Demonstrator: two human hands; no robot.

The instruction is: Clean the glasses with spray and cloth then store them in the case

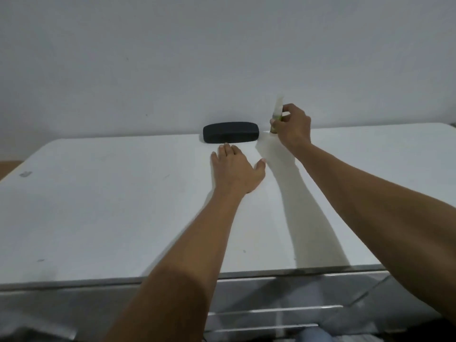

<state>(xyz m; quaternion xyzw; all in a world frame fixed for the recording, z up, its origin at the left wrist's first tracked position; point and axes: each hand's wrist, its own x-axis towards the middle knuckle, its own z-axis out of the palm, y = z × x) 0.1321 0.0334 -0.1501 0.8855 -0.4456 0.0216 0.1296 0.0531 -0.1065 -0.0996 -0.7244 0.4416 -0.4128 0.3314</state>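
Observation:
A black glasses case (230, 132) lies closed at the far edge of the white table (111, 193), against the wall. Just right of it stands a small spray bottle (276, 114) with a pale cap and a green lower part. My right hand (294, 128) is wrapped around that bottle, its base near the tabletop. My left hand (235, 170) rests flat on the table just in front of the case, fingers together and thumb spread, holding nothing. No glasses and no cloth are visible.
The white wall (222, 58) rises directly behind the table. A small grey mark (26, 174) sits near the table's left edge. Metal rails (271, 312) run below the near edge.

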